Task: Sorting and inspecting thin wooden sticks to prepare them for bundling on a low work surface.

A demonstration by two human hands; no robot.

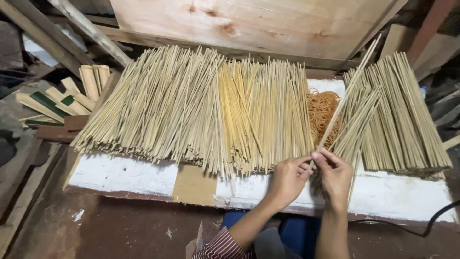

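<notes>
- The left hand (287,180) and right hand (334,176) meet over the white bench (124,173), fingers pinched shut on the near end of one bamboo stick (346,94).
- The stick's long axis slants away, far tip pointing up-right.
- Behind lie orange rubber bands (320,111), a loose stick pile (201,105), and bundled sticks (400,115) at right.

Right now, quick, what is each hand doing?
Left hand: closed, pinching the stick.
Right hand: closed, pinching the same stick, beside the small bundle.
</notes>
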